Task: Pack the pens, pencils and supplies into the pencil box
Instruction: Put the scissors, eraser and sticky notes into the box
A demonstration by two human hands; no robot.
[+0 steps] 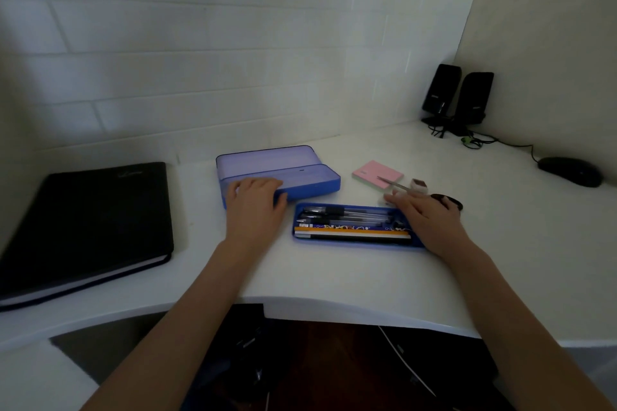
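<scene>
Nearest on the white surface [334, 277] lies the shallow blue tray [354, 241], taken here as the landmark; clear-barrelled pens [347, 214] and flat-lying pencils [354, 233] are laid lengthwise in it, side by side. The right hand [430, 223] rests over the tray's right end, its fingers spread flat and closed on nothing, the fingertips reaching past the tray's far right corner. Just left of the tray, the left hand [255, 205] is pressed on the near left corner of the open pencil box [280, 177], fingers flat rather than curled, so that the box is steadied, not lifted.

The step in hand is judged to be gathering the loose supplies beyond the tray. It would be done well if the box is held firmly by its corner and the small things are lifted one at a time, the pointed one by its dark handles.

Beyond the tray's far right corner lie scissors [400, 186], blade resting on a pink pad of sticky notes [377, 173], and a small boxy sharpener [419, 185]. The box looks smooth, hard plastic, with rounded corners and a translucent lilac lid standing open behind it. Well left of the tray a black, matte-covered folder [86, 223] lies.
</scene>
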